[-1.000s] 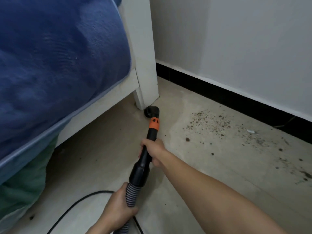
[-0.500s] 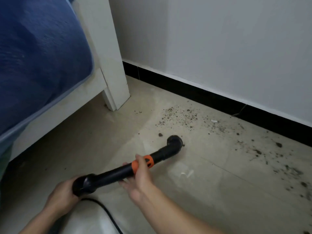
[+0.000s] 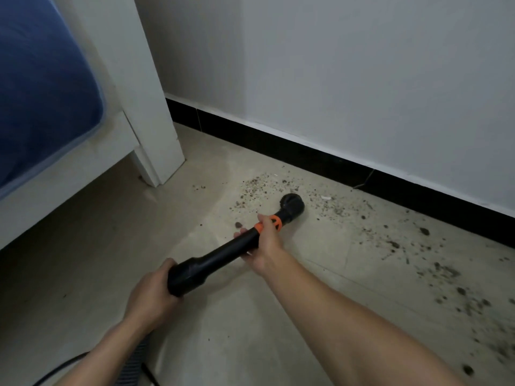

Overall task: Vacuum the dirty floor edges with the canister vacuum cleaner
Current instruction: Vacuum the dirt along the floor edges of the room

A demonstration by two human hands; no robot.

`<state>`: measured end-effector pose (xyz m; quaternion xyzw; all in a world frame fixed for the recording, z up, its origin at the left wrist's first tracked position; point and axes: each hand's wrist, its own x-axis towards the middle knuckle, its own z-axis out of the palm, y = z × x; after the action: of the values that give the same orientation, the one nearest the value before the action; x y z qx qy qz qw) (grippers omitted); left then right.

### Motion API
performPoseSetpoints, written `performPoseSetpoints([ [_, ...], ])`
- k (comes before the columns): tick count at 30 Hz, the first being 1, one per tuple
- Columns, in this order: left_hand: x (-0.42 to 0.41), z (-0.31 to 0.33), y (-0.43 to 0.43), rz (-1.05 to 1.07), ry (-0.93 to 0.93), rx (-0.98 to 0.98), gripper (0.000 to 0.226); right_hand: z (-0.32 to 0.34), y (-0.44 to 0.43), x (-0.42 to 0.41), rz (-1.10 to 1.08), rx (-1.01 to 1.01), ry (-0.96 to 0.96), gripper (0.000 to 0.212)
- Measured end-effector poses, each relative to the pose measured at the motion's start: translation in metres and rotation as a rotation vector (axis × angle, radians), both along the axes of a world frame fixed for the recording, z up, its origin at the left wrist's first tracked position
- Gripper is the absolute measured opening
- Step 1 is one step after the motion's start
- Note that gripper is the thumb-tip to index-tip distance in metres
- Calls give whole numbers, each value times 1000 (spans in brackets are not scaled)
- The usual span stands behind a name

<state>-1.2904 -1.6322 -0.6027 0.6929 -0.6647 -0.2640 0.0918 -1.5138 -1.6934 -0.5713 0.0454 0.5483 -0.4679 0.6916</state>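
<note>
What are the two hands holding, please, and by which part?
The vacuum wand: left hand grips its rear end, right hand its shaft beside the orange collar.

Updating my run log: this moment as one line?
phase: vacuuming by baseboard | left hand: grips wand rear | right hand: holds wand near orange collar | nozzle: in debris

head camera, looking forward and down, close over floor (image 3: 250, 316), facing wall (image 3: 362, 79)
</note>
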Motion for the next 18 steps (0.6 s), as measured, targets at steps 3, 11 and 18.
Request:
performPoseSetpoints([
  [3,12,-3,2,26,-7,53,30,-8,11,8,15,11,1,24],
  [11,-84,-1,-37,-24,33,25,29,8,-74,-61,0,-34,116,24],
  [18,-98,-6,-50,-13,15,16,29,-1,-101,-73,79,-72,192,21],
])
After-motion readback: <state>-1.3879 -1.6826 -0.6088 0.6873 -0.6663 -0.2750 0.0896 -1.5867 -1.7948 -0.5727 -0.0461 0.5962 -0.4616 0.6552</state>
